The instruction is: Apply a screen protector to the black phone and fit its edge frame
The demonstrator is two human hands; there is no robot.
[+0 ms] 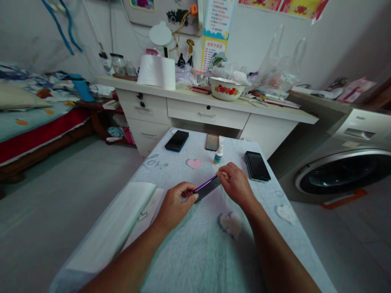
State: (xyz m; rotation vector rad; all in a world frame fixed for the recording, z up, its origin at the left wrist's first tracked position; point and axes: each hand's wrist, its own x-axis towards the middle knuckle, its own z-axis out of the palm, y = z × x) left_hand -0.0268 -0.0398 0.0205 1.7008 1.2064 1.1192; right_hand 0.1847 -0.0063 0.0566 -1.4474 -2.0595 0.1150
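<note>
Between my two hands a smartphone [208, 190] with a purple edge is held tilted over the cloth-covered table [201, 244]. My left hand [177, 202] pinches its left end between thumb and fingers. At the other end, my right hand [234, 182] grips the right corner with curled fingers. Just beyond the phone stands a small white spray bottle [218, 156] with a blue and yellow label. A phone case [212, 142] lies behind the bottle. One dark phone [177, 141] rests at the far left of the table, and a stack of phones [257, 166] sits at the right.
White folded sheets [116, 224] lie along the table's left side. Behind the table stands a white desk [207, 110] bearing a paper roll [157, 72], a flowered bowl [227, 88] and plastic bags. A washing machine [345, 150] is at the right, a bed [39, 118] at the left.
</note>
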